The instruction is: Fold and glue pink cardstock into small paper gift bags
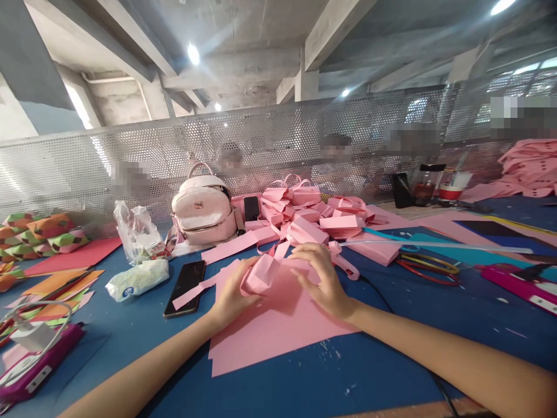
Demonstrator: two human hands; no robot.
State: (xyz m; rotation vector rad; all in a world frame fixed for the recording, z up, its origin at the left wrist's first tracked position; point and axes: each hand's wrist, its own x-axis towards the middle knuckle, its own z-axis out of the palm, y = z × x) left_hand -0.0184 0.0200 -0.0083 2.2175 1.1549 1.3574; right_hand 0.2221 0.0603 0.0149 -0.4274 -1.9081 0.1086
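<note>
I see a purple power strip (pixel 46 361) far left on the blue table (pixel 282 395); my left hand (pixel 235 296) grips a folded pink paper piece (pixel 261 273) over pink sheets (pixel 278 334); my right hand (pixel 326 284) curves loosely open beside it. Behind runs perforated metal screen (pixel 278 139) beneath concrete beams (pixel 335 32).

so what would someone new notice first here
Probably the heap of pink folded paper at the far middle of the blue table, with a pale pink backpack just to its left. Nearer, above flat pink sheets, the left hand holds a folded pink piece, the right hand open beside it.
</note>
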